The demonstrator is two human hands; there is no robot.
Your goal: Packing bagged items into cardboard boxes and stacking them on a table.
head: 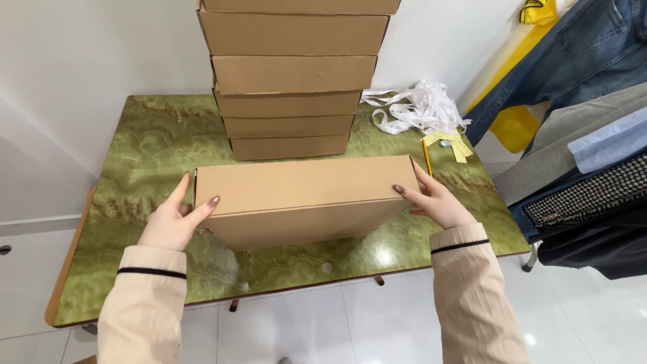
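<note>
Box: you hold one plain brown cardboard box (303, 199), flat and closed, tilted just above the green marbled table (148, 141).
Grip: your left hand (172, 226) clasps its left end, your right hand (435, 202) its right end, thumbs on top.
Stack: six matching boxes (290, 81) stand piled just beyond your hands.
Labels: yellow tags (455, 143) lie past your right hand, beside white ribbon (418, 108).
</note>
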